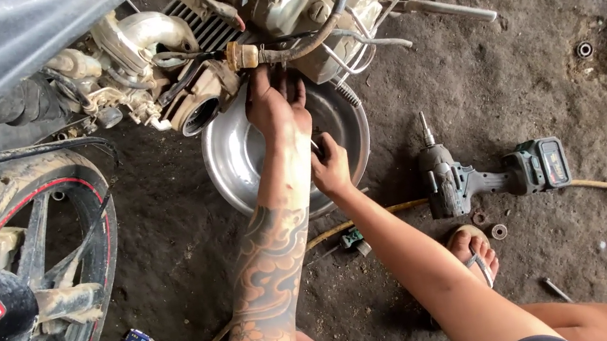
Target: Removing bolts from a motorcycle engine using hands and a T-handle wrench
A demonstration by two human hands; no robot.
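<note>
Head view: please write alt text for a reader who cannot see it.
Both hands, the left hand and the right hand, reach under a motorcycle engine above a round metal basin on a dirt floor. A cordless power driver lies to the right, the front wheel stands at left.

My left hand point(275, 105) reaches up to the motorcycle engine point(269, 12), above a round metal bowl point(232, 158) on the dirt floor. My right hand point(330, 164) is just beside it, over the bowl. A cordless drill point(485, 177) lies near my foot point(477, 248).
</note>
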